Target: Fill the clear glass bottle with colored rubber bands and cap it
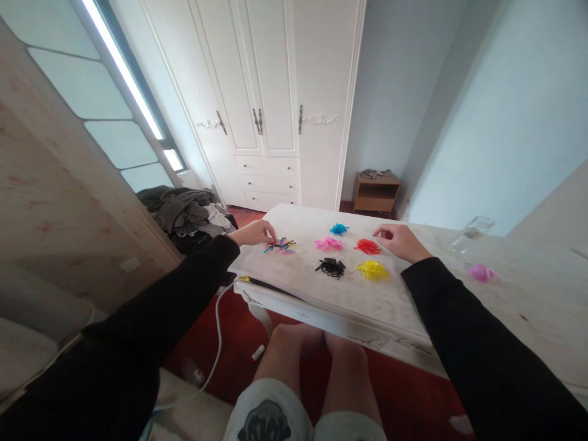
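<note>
At the left end of the white table, my left hand (258, 232) reaches down to a small pile of mixed-colour rubber bands (281, 246), its fingertips pinched together at the pile's edge. What is between them is too small to make out. My right hand (399, 239) is closed in a pinch just beyond and right of a pile of red rubber bands (368, 247); I cannot see what it holds. Between the hands lie separate piles of blue bands (339, 229), pink bands (329, 244), black bands (331, 267) and yellow bands (373, 270).
The white table (294, 288) stretches off to the right. On it, a clear glass or plastic container (473, 234) lies near a pink-purple bundle (481, 272). A white cable (218, 324) hangs by the left corner. Clothes (184, 211) are heaped behind; a wardrobe (271, 79) stands beyond.
</note>
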{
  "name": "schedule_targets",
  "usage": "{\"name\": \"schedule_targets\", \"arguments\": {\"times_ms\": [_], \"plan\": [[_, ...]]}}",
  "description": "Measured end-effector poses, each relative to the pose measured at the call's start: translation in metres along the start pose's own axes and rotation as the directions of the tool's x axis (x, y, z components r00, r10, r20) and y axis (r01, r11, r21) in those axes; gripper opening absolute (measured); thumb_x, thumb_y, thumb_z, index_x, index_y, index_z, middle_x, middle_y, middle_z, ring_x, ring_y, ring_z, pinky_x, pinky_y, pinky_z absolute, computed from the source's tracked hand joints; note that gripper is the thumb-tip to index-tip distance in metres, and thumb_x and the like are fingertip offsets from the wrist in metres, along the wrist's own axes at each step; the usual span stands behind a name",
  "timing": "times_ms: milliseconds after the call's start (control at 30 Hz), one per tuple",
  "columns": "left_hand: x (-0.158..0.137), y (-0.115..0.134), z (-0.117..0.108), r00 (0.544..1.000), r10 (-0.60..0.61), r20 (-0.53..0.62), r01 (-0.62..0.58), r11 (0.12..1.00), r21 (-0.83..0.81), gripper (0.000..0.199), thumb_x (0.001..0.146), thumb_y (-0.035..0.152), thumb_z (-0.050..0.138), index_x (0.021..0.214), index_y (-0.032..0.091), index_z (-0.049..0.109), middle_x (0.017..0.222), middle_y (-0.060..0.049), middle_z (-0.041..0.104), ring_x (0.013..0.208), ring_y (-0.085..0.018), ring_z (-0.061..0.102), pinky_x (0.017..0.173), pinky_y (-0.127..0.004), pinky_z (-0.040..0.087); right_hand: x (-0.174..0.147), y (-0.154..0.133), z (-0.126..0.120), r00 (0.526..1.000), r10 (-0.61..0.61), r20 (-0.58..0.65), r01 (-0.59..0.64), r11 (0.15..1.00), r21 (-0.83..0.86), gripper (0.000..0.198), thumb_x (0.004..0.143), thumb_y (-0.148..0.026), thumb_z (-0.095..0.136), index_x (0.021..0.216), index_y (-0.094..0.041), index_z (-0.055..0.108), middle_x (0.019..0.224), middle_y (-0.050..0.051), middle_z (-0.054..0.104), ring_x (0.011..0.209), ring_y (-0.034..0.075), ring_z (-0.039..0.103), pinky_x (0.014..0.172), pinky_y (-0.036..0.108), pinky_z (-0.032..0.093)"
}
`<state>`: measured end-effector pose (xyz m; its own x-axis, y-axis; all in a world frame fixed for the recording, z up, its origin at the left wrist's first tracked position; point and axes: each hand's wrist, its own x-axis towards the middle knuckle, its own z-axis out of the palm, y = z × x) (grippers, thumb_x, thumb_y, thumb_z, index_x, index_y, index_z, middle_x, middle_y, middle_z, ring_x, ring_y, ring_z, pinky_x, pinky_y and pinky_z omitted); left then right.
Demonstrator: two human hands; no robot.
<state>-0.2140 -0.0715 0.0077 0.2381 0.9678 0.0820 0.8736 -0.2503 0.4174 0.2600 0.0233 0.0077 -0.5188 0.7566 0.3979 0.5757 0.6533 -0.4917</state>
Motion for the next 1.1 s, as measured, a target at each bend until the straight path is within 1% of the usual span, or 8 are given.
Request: {"name": "schedule_targets", "arguments": {"times_ms": [167, 333, 533, 733, 833, 933, 1000, 1100], "plan": [[-0.001, 0.000, 0.004, 1.000, 0.006, 0.006, -0.006, 1.000, -0.015, 0.036, 0.074, 0.048, 0.074, 0.086, 0.016, 0.081, 0.091, -0.010, 0.077, 0.079, -0.020, 0.068, 0.071, -0.026, 0.048, 0.000, 0.001, 0.001, 1.000, -0.005, 0.017, 0.005, 1.000, 0.001, 0.024, 0.074, -0.035, 0.060, 0.080, -0.016, 0.074, 0.063, 0.002, 0.058, 0.062, 0.017, 0.050, 0.063, 0.033, 0.035], [0.002, 0.002, 0.005, 0.999, 0.030, 0.010, -0.030, 0.999, 0.015, 0.030, 0.075, 0.043, 0.071, 0.081, 0.015, 0.080, 0.087, -0.009, 0.077, 0.078, -0.019, 0.067, 0.073, -0.026, 0.048, 0.000, 0.000, 0.000, 1.000, 0.003, 0.027, -0.003, 1.000, -0.001, 0.023, 0.074, -0.034, 0.060, 0.080, -0.017, 0.073, 0.062, 0.001, 0.058, 0.060, 0.017, 0.049, 0.062, 0.032, 0.035], [0.005, 0.002, 0.002, 1.000, 0.008, -0.021, -0.007, 1.000, 0.023, 0.025, 0.076, 0.039, 0.067, 0.080, 0.017, 0.077, 0.084, -0.007, 0.077, 0.080, -0.019, 0.067, 0.073, -0.026, 0.045, 0.001, 0.005, 0.001, 0.999, -0.007, 0.038, 0.008, 1.000, -0.005, 0.022, 0.075, -0.034, 0.061, 0.080, -0.017, 0.074, 0.063, 0.002, 0.059, 0.061, 0.017, 0.049, 0.062, 0.033, 0.035], [0.005, 0.006, 0.000, 0.999, -0.017, -0.038, 0.017, 1.000, 0.016, 0.026, 0.077, 0.040, 0.064, 0.079, 0.016, 0.073, 0.078, -0.006, 0.075, 0.073, -0.018, 0.064, 0.067, -0.026, 0.042, 0.001, 0.003, 0.001, 0.999, -0.011, 0.052, 0.012, 1.000, -0.012, 0.023, 0.076, -0.034, 0.060, 0.080, -0.016, 0.074, 0.062, 0.001, 0.057, 0.061, 0.017, 0.048, 0.062, 0.033, 0.035], [0.004, 0.011, 0.001, 0.999, -0.031, -0.042, 0.031, 1.000, -0.003, 0.026, 0.076, 0.041, 0.067, 0.079, 0.015, 0.071, 0.075, -0.006, 0.074, 0.070, -0.018, 0.064, 0.064, -0.026, 0.043, 0.000, 0.003, 0.001, 0.998, -0.009, 0.060, 0.009, 1.000, -0.009, 0.023, 0.076, -0.034, 0.060, 0.079, -0.016, 0.074, 0.061, 0.001, 0.056, 0.061, 0.017, 0.048, 0.062, 0.033, 0.035], [0.004, 0.016, 0.002, 0.998, -0.052, -0.036, 0.049, 0.995, -0.082, 0.027, 0.072, 0.040, 0.072, 0.081, 0.015, 0.070, 0.074, -0.006, 0.075, 0.069, -0.018, 0.067, 0.064, -0.025, 0.046, 0.000, 0.004, 0.002, 0.998, -0.011, 0.063, 0.011, 1.000, 0.000, 0.021, 0.076, -0.034, 0.061, 0.079, -0.017, 0.073, 0.061, 0.000, 0.056, 0.060, 0.017, 0.048, 0.062, 0.033, 0.035], [0.004, 0.019, 0.002, 0.997, -0.072, -0.038, 0.067, 0.990, -0.120, 0.026, 0.069, 0.037, 0.075, 0.081, 0.015, 0.071, 0.073, -0.006, 0.075, 0.068, -0.019, 0.068, 0.063, -0.025, 0.047, 0.000, 0.005, 0.002, 0.998, -0.012, 0.066, 0.012, 1.000, 0.003, 0.020, 0.076, -0.033, 0.061, 0.079, -0.017, 0.073, 0.061, 0.000, 0.056, 0.061, 0.017, 0.049, 0.062, 0.033, 0.035], [0.005, 0.022, 0.001, 0.992, -0.112, -0.056, 0.104, 0.987, -0.123, 0.021, 0.066, 0.033, 0.077, 0.076, 0.015, 0.071, 0.068, -0.005, 0.074, 0.063, -0.018, 0.067, 0.059, -0.025, 0.046, 0.001, 0.006, 0.003, 0.997, -0.011, 0.074, 0.012, 1.000, -0.004, 0.020, 0.076, -0.033, 0.061, 0.080, -0.017, 0.074, 0.061, 0.001, 0.057, 0.061, 0.017, 0.050, 0.063, 0.033, 0.035]]}}
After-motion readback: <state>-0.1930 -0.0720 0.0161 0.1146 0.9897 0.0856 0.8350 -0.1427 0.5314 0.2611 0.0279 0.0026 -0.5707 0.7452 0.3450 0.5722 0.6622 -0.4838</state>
